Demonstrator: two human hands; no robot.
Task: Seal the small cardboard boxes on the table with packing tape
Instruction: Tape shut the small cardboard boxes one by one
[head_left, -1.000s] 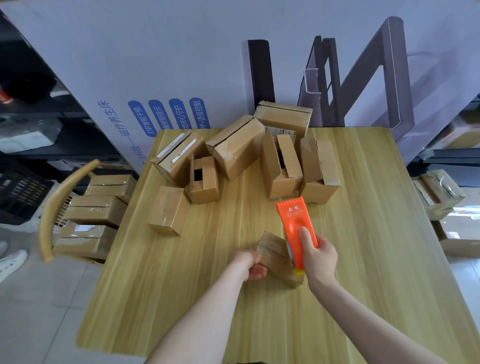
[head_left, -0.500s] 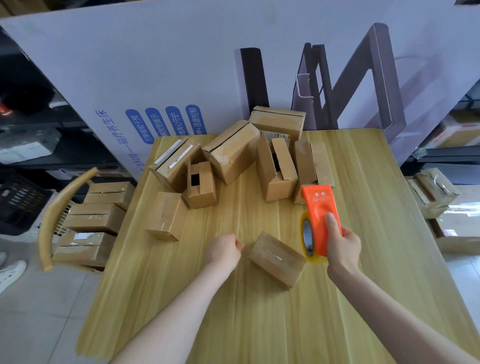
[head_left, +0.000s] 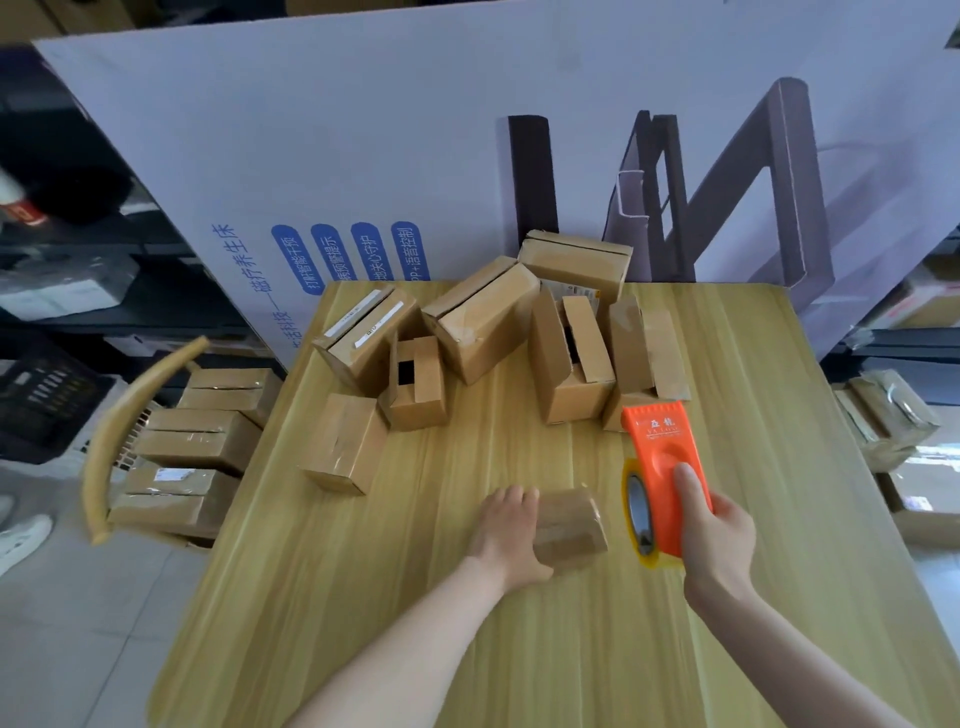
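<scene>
A: Where is the one being sealed?

B: Towards the near edge of the surface (head_left: 519, 654), slightly right of the middle. The small box (head_left: 570, 527) lies flat, its top shiny (tape over it, I'd guess; the picture is blurred there).

A: And the hands?

B: The left hand (head_left: 506, 527) has its grip closed on the box's left end, thumb on the near side, fingers over the far side. The right hand (head_left: 719, 543) is wrapped round the orange tape dispenser (head_left: 662, 457), held up just right of the box and not touching it, as far as I can tell.

A: How will it handle?

B: Light and fairly stiff, I'd judge, so it will slide on the smooth wood unless pinned. Hold it by the ends or press on the top, clear of the seam. Squeezing the thin cardboard sides could buckle them.

A: Further back?

B: A lone box (head_left: 343, 441) sits towards the left edge. Beyond it a pile of boxes (head_left: 483, 327) runs along the far edge, several with flaps open, not yet sealed. Off the left edge, stacked boxes (head_left: 197, 439) sit on a chair (head_left: 132, 415). A printed panel (head_left: 363, 130) stands behind the far edge.
</scene>
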